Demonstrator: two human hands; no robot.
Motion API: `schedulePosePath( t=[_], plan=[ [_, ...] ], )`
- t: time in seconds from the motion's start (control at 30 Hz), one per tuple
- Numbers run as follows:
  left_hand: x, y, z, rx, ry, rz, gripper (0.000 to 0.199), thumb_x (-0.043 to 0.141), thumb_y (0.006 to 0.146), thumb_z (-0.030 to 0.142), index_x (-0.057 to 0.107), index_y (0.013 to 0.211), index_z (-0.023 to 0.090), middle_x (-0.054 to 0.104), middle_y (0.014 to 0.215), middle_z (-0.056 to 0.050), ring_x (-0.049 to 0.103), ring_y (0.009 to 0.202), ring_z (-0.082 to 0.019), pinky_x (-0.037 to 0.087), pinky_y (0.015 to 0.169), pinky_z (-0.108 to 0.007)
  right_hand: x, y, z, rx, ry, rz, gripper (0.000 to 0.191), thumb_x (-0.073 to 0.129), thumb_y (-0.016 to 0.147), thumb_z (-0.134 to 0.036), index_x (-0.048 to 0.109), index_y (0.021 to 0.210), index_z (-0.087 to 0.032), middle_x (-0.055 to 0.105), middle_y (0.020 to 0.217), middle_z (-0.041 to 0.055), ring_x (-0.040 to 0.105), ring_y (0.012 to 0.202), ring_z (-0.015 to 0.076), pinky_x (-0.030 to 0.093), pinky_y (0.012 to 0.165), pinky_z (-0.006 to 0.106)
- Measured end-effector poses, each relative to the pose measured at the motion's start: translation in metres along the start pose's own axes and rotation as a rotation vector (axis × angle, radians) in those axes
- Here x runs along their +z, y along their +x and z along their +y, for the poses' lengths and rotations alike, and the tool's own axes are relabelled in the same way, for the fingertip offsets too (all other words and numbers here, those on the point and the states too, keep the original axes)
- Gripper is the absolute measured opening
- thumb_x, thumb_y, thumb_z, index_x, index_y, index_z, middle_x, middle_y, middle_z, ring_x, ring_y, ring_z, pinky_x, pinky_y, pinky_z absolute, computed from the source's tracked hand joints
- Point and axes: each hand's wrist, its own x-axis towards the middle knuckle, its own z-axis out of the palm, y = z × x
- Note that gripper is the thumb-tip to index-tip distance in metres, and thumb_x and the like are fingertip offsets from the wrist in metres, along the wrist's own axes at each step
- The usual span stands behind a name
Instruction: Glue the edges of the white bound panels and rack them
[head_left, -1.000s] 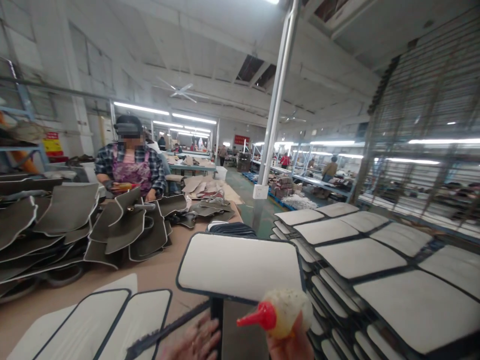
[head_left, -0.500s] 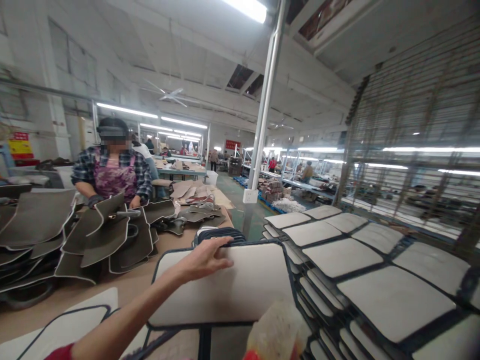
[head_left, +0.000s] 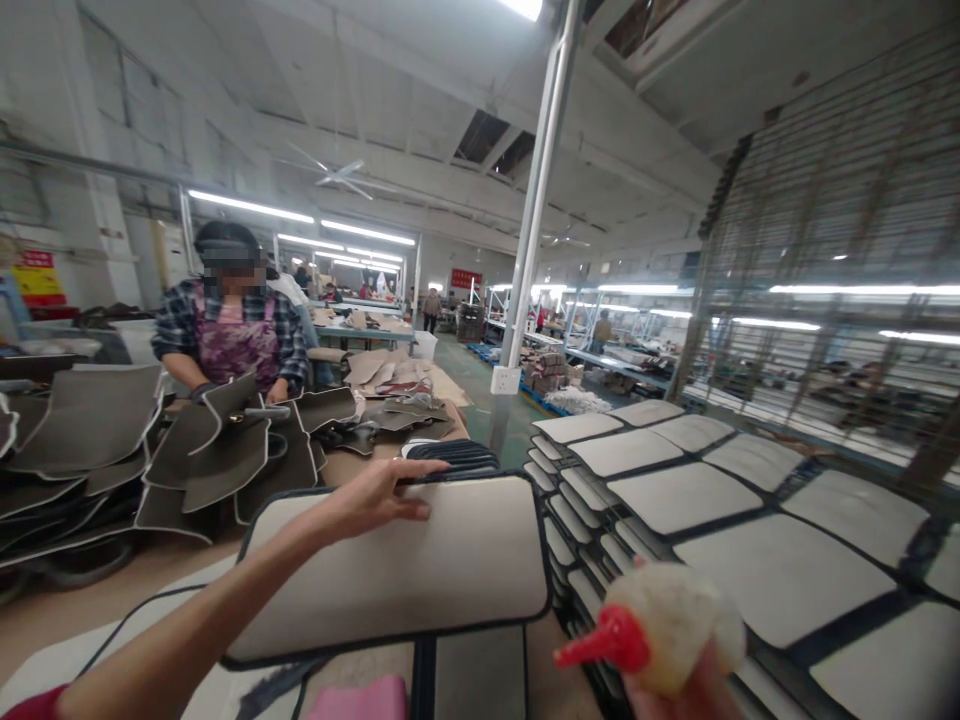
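Left hand [head_left: 377, 498] grips panel [head_left: 442, 565], right [head_left: 686, 688] holds bottle [head_left: 679, 612].

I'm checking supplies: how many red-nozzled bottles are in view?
1: a red-nozzled bottle in the wearer's right hand. Others may be hidden behind the dark pieces.

The foreground contains one left hand [head_left: 386, 500], one right hand [head_left: 686, 692], one bottle [head_left: 675, 615] with a single red nozzle [head_left: 622, 637], one dark-edged panel [head_left: 420, 565] beneath the left hand, and one pink object [head_left: 360, 699]. Behind are one nearby co-worker [head_left: 236, 345] and one slanting pole [head_left: 534, 210] bearing one socket box [head_left: 505, 380]. The stacked pale panels [head_left: 787, 575] at right overlap too closely for an exact count.
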Motion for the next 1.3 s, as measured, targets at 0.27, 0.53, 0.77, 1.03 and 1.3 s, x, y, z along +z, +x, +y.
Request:
schedulePosePath(
  t=[0.27, 0.53, 0.77, 1.03, 1.3],
  plan=[
    [-0.024, -0.025, 0.003, -0.080, 0.021, -0.264, 0.065, 0.075, 0.068, 0.040, 0.060, 0.128, 0.019, 0.067, 0.115, -0.002, 0.061, 0.101, -0.025, 0.047, 0.085, -0.028, 0.039, 0.046, -0.074, -0.207, -0.007, 0.057, 0.069, 0.089, 0.045, -0.039, 0.065, 0.109, -0.030, 0.062, 0.117, 0.0010, 0.063, 0.093, 0.0199, 0.058, 0.071, 0.028],
    [-0.037, -0.036, 0.010, -0.037, -0.072, -0.437, 0.060, 0.073, 0.074, 0.040, 0.060, 0.128, 0.021, 0.065, 0.124, -0.002, 0.057, 0.114, -0.026, 0.042, 0.097, -0.028, 0.047, 0.049, -0.077, -0.252, -0.139, -0.111, 0.057, 0.088, 0.045, -0.032, 0.068, 0.098, -0.025, 0.067, 0.088, 0.0061, 0.065, 0.076, 0.0201, 0.057, 0.070, 0.029],
    [-0.040, -0.037, 0.010, 0.020, -0.084, -0.473, 0.057, 0.072, 0.075, 0.041, 0.061, 0.127, 0.021, 0.067, 0.120, -0.002, 0.058, 0.111, -0.026, 0.043, 0.095, -0.027, 0.049, 0.043, -0.079, -0.259, -0.210, -0.165, 0.048, 0.086, 0.050, -0.032, 0.069, 0.095, -0.023, 0.067, 0.085, 0.0066, 0.065, 0.074, 0.0185, 0.056, 0.069, 0.024],
    [-0.042, -0.039, 0.013, 0.009, -0.103, -0.473, 0.055, 0.072, 0.075, 0.042, 0.063, 0.125, 0.022, 0.067, 0.119, -0.001, 0.057, 0.114, -0.027, 0.040, 0.099, -0.027, 0.057, 0.043, -0.082, -0.322, -0.209, -0.233, 0.052, 0.083, 0.055, -0.033, 0.067, 0.103, -0.022, 0.067, 0.081, 0.0075, 0.064, 0.067, 0.0210, 0.058, 0.060, 0.032],
    [-0.044, -0.042, 0.009, -0.032, -0.216, -0.512, 0.055, 0.073, 0.073, 0.042, 0.065, 0.123, 0.019, 0.070, 0.114, -0.002, 0.060, 0.108, -0.027, 0.043, 0.093, -0.027, 0.053, 0.039, -0.080, -0.259, -0.250, -0.202, 0.054, 0.084, 0.049, -0.032, 0.066, 0.100, -0.023, 0.066, 0.091, 0.0061, 0.064, 0.074, 0.0181, 0.056, 0.068, 0.027]
  ],
)
